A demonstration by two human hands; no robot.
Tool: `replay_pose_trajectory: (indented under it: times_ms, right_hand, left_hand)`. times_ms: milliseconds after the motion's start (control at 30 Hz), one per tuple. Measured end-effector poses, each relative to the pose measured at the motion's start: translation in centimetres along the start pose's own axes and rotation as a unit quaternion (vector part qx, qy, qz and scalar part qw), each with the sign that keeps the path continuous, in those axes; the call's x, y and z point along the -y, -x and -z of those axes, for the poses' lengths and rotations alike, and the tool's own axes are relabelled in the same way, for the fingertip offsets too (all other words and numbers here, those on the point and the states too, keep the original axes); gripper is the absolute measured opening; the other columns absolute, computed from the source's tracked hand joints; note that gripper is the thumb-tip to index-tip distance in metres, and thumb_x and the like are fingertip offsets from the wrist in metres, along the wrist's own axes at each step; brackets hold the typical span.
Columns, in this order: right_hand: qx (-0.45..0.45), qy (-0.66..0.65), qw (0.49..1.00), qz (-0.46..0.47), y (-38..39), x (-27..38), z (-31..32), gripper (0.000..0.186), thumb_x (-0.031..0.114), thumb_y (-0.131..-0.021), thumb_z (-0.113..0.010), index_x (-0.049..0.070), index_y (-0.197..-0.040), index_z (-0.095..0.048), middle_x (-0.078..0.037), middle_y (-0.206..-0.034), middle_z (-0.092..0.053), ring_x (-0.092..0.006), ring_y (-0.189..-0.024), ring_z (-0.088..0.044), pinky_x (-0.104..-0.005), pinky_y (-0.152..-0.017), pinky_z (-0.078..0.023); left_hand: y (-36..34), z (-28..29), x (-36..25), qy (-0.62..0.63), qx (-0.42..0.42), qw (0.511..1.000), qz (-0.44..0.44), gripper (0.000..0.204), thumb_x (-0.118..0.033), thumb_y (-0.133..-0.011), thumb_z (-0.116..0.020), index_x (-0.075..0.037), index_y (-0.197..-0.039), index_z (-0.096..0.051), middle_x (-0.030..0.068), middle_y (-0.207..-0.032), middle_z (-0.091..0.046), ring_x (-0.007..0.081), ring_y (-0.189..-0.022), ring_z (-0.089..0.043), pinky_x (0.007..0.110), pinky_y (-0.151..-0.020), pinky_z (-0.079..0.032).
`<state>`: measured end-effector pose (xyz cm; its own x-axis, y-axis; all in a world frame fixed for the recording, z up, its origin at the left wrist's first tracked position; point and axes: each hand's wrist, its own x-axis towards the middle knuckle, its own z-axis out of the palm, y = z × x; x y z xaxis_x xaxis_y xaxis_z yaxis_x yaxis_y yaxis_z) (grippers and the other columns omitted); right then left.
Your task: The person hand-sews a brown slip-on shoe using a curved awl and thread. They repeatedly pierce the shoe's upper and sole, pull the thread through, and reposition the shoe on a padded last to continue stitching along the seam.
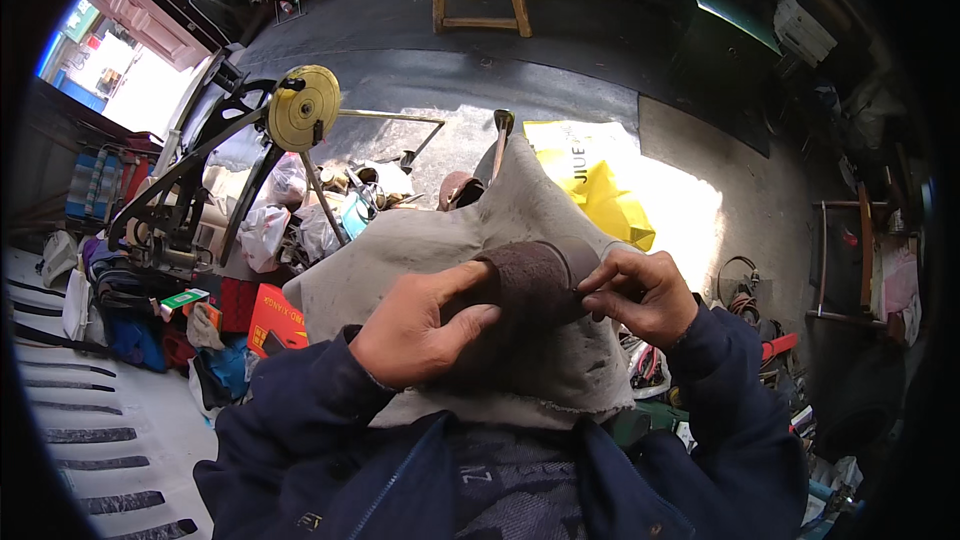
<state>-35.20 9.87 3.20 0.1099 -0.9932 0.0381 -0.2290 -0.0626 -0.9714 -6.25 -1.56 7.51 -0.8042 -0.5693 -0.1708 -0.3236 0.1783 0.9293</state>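
Observation:
A dark brown, rough-surfaced curved piece, possibly part of a shoe, has a smoother band along its right end and lies over a grey cloth on my lap. My left hand is closed on its left side, thumb on the near face. At the band, my right hand has thumb and index finger pinched against the edge; anything small between the fingertips cannot be made out.
A black machine with a yellow wheel, bags and red box stand left. A yellow bag and metal post are ahead; wooden stand at back. Strips lie on a white surface at lower left.

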Motion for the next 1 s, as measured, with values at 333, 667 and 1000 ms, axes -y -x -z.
replay_pose_trajectory:
  times_ms: [333,667,1000]
  right_hand:
    - [-0.006,-0.035,0.999,-0.034,0.4,-0.1,-0.3,0.012,0.001,-0.094,-0.076,0.002,-0.105,-0.072,-0.008,-0.091,-0.075,-0.0142,-0.083,-0.075,-0.0262,-0.076,-0.059]
    - [-0.034,-0.029,0.998,-0.035,0.8,-0.9,-0.5,0.013,-0.006,-0.092,-0.074,-0.002,-0.104,-0.070,-0.008,-0.085,-0.075,-0.0127,-0.074,-0.073,-0.0249,-0.068,-0.057]
    - [-0.119,0.049,0.988,-0.086,3.8,-3.3,0.3,0.020,-0.014,-0.088,-0.065,-0.001,-0.103,-0.065,-0.012,-0.097,-0.071,-0.0186,-0.085,-0.068,-0.0303,-0.075,-0.057]
  left_hand:
    - [1.3,0.3,0.4,0.034,-0.060,0.997,0.016,0.009,-0.001,-0.101,-0.063,0.003,-0.102,-0.071,0.0020,-0.092,-0.071,0.0083,-0.083,-0.062,0.024,-0.078,-0.050]
    - [0.8,-0.6,0.9,-0.206,-0.028,0.978,0.000,0.039,-0.022,-0.089,-0.074,-0.005,-0.124,-0.068,0.0241,-0.096,-0.072,0.0472,-0.092,-0.067,0.051,-0.078,-0.054]
    - [3.6,0.4,2.1,0.046,-0.165,0.984,-0.055,0.007,-0.003,-0.097,-0.068,0.001,-0.101,-0.072,0.0134,-0.083,-0.073,0.0180,-0.074,-0.072,0.032,-0.068,-0.054]
